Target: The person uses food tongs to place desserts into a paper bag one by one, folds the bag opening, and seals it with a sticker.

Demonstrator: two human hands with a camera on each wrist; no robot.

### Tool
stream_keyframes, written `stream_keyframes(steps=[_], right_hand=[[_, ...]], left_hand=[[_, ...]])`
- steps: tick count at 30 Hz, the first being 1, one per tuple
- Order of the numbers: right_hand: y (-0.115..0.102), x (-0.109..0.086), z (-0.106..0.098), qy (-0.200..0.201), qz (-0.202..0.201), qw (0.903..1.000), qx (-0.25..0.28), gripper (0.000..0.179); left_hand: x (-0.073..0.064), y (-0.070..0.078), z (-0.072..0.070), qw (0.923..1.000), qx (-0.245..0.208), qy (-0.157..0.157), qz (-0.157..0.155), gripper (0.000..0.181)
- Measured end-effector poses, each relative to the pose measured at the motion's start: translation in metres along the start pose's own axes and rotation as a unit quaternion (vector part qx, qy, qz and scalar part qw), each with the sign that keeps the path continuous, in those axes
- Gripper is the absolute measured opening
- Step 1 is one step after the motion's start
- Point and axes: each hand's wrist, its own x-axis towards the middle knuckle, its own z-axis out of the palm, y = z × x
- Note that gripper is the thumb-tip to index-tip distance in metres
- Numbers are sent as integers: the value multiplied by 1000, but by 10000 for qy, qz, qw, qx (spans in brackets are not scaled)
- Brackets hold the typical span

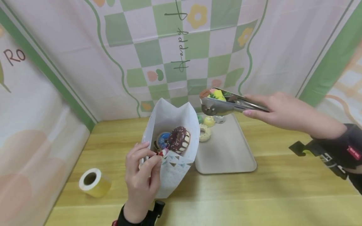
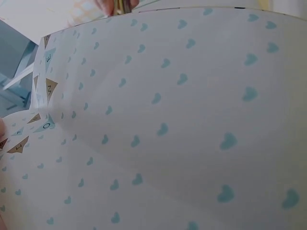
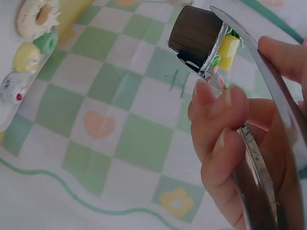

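My left hand (image 1: 142,175) pinches the near rim of a white paper bag (image 1: 173,175) that stands tilted with its mouth facing up. Inside lie a chocolate doughnut (image 1: 178,139) with pale drips and a blue doughnut (image 1: 163,140); a small red-and-white piece shows by the fingertips. In the left wrist view the bag's heart-printed side (image 2: 158,120) fills most of the picture. My right hand (image 1: 285,111) grips metal tongs (image 1: 237,105), held up right of the bag. Between the tongs' ends is a brown cup-shaped cake (image 3: 197,38) with yellow and green topping.
A beige tray (image 1: 226,157) lies right of the bag. On it are a cream doughnut (image 1: 205,133) and several small pastries (image 1: 209,121) near its far edge. A roll of labels (image 1: 94,183) stands on the wooden table at left. Printed cloth hangs behind and at the sides.
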Motion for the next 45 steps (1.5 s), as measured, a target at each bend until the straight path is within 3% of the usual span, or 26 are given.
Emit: stream_keyframes(steps=[9,15,24,40,45], right_hand=[[-30,0,-13,-56,-469,9989,41,61],[-47,10,-14,-227,-932,9951,-224,63],[-70,22,-12,-477,-1481,9877,-160,63],[-102,38,-9,-662,-2162,9737,-277,59],[-114,44,-10,-862,-2089,9733,-399,59]], left_hand=[[-1,-1,-2,10000,61,-36,-50,33],[-1,-2,-2,10000,37,-35,-34,33],[-2,-3,-1,10000,-10,-20,12,32],[0,-1,-6,9996,-37,-258,-132,31],[0,0,-6,9995,-76,-289,-133,32]])
